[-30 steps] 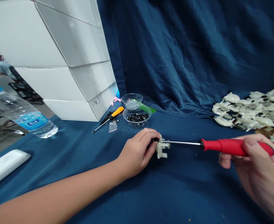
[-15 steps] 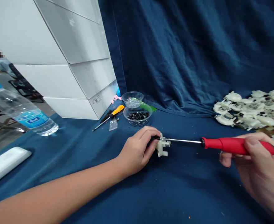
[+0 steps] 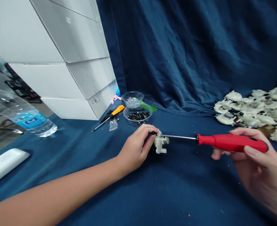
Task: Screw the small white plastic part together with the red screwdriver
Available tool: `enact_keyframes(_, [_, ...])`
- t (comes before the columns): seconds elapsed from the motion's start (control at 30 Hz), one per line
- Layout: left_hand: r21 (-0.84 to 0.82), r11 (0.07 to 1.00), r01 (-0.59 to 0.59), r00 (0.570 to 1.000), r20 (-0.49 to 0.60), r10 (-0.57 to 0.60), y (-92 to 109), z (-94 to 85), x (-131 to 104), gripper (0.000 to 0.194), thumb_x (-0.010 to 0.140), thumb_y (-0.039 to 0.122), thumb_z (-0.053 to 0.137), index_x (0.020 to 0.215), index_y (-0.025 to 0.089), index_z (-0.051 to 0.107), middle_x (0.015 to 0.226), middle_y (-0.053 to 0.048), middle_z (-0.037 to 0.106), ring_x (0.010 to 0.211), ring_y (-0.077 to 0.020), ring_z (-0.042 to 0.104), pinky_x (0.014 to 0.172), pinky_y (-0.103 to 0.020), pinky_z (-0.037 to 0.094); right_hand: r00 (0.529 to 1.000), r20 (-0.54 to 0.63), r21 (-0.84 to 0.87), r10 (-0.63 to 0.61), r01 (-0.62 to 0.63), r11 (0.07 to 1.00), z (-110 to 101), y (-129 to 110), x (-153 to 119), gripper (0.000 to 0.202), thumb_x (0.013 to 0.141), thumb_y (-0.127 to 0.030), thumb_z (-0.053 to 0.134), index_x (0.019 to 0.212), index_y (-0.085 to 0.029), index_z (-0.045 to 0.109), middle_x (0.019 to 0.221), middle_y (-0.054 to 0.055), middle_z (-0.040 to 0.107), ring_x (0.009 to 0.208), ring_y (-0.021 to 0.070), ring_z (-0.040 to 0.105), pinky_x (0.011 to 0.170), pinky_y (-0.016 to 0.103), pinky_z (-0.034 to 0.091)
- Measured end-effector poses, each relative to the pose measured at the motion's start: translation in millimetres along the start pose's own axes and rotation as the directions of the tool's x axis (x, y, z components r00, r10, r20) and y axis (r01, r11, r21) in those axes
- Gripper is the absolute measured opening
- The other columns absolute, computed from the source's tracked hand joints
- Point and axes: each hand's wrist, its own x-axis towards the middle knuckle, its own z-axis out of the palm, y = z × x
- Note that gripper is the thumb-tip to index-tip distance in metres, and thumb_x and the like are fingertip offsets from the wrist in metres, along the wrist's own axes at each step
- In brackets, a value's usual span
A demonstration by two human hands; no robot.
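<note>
My left hand (image 3: 135,146) is closed on a small off-white plastic part (image 3: 160,145), with a dark piece between thumb and fingers at its upper edge. In my right hand (image 3: 258,166) lies a red-handled screwdriver (image 3: 230,143), held by the fingers and thumb around the rear of its handle. The metal shaft runs level to the left, and its tip meets the top of the plastic part beside my left fingertips. Whether a screw sits at the tip is too small to tell.
Behind my left hand stand a clear bowl of small black pieces (image 3: 138,117) and a bowl of silvery bits (image 3: 132,99). A yellow-handled screwdriver (image 3: 117,110) lies beside white boxes (image 3: 79,78). White plastic parts (image 3: 253,108) are heaped right; a water bottle (image 3: 30,119) stands left.
Both hands, the plastic part and the red screwdriver have shifted slightly left and up in view. My right fingers and thumb have changed position on the handle; the tip stays at the part.
</note>
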Motion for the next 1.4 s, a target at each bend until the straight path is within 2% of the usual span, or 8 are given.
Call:
enact_keyframes(0.17, [-0.028, 1.0, -0.005, 1.0, 0.016, 0.005, 0.0, 0.8, 0.1, 0.02, 0.11, 0.016, 0.048, 0.125, 0.022, 0.059, 0.126, -0.008, 0.065, 0.12, -0.0187, 0.062, 0.107, -0.038, 0.051, 0.998, 0.038, -0.116, -0.06, 0.064, 0.991, -7.8, -0.6, 2.6, 0.02, 0.085, -0.041, 0.079, 0.09, -0.022, 0.073, 0.064, 0.006, 0.075, 0.056, 0.0251, 0.072, 0.056, 0.03, 0.057])
enact_keyframes(0.33, [-0.025, 0.999, 0.023, 1.0, 0.001, -0.023, -0.1, 0.9, 1.3, 0.02, 0.11, 0.018, 0.046, 0.124, 0.023, 0.059, 0.124, -0.009, 0.065, 0.119, -0.0214, 0.062, 0.106, -0.042, 0.053, 0.998, 0.02, -0.32, -0.055, 0.059, 0.945, -14.5, 4.9, 2.4, 0.03, 0.09, -0.051, 0.077, 0.084, -0.021, 0.073, 0.072, 0.006, 0.075, 0.069, 0.0249, 0.072, 0.066, 0.029, 0.057])
enact_keyframes(0.53, [-0.032, 0.999, 0.015, 1.0, -0.001, -0.015, -0.1, 0.7, 1.4, 0.019, 0.11, 0.017, 0.047, 0.123, 0.022, 0.06, 0.124, -0.009, 0.066, 0.118, -0.021, 0.063, 0.106, -0.042, 0.053, 0.998, 0.028, -0.079, 0.049, -0.047, 0.996, -12.4, 4.6, 5.6, 0.032, 0.075, -0.046, 0.086, 0.097, -0.029, 0.071, 0.07, 0.003, 0.077, 0.065, 0.0272, 0.076, 0.061, 0.03, 0.061])
enact_keyframes(0.63, [-0.041, 0.999, -0.028, 0.999, 0.016, 0.029, 1.3, 0.9, -0.3, 0.02, 0.109, 0.015, 0.048, 0.124, 0.021, 0.06, 0.124, -0.009, 0.067, 0.118, -0.0197, 0.064, 0.106, -0.04, 0.054, 0.998, 0.004, -0.18, -0.069, 0.068, 0.981, -13.1, -0.2, 3.4, 0.021, 0.089, -0.048, 0.076, 0.089, -0.027, 0.074, 0.066, 0.003, 0.073, 0.062, 0.0239, 0.072, 0.062, 0.03, 0.059])
enact_keyframes(0.77, [-0.035, 0.996, -0.086, 0.995, 0.049, 0.087, 4.1, 1.3, -2.4, 0.022, 0.108, 0.012, 0.049, 0.125, 0.021, 0.06, 0.127, -0.01, 0.068, 0.121, -0.021, 0.065, 0.106, -0.041, 0.055, 0.993, -0.007, -0.384, -0.114, 0.103, 0.917, -17.2, -2.1, 6.6, 0.043, 0.099, -0.054, 0.064, 0.069, -0.023, 0.072, 0.064, 0.005, 0.069, 0.061, 0.0231, 0.067, 0.058, 0.031, 0.055])
enact_keyframes(1.0, [-0.023, 1.0, -0.013, 1.0, 0.014, 0.013, 2.8, 0.5, -0.6, 0.021, 0.108, 0.014, 0.05, 0.124, 0.022, 0.061, 0.126, -0.008, 0.068, 0.119, -0.0191, 0.064, 0.106, -0.039, 0.054, 0.997, -0.006, -0.1, -0.074, 0.073, 0.992, -17.6, 2.8, 5.8, 0.023, 0.081, -0.042, 0.079, 0.099, -0.029, 0.075, 0.067, 0.003, 0.076, 0.06, 0.0283, 0.076, 0.058, 0.034, 0.063])
enact_keyframes(1.17, [-0.03, 0.999, 0.021, 1.0, -0.01, -0.022, 1.6, 0.4, 0.4, 0.019, 0.109, 0.016, 0.05, 0.123, 0.022, 0.062, 0.124, -0.007, 0.068, 0.118, -0.0192, 0.064, 0.106, -0.038, 0.053, 0.985, -0.118, -0.127, -0.124, 0.108, 0.986, -8.1, -1.9, -8.9, 0.022, 0.079, -0.038, 0.082, 0.1, -0.03, 0.079, 0.072, 0.001, 0.073, 0.053, 0.0271, 0.075, 0.054, 0.036, 0.065])
enact_keyframes(1.4, [-0.025, 0.999, 0.029, 0.999, -0.03, -0.03, 0.3, 0.8, 0.9, 0.018, 0.11, 0.018, 0.05, 0.122, 0.022, 0.063, 0.122, -0.008, 0.069, 0.116, -0.0201, 0.064, 0.104, -0.04, 0.053, 0.995, -0.048, -0.254, -0.085, 0.07, 0.965, -8.5, 0.9, -0.8, 0.037, 0.088, -0.053, 0.077, 0.106, -0.022, 0.079, 0.077, 0.008, 0.078, 0.067, 0.0265, 0.076, 0.061, 0.03, 0.063])
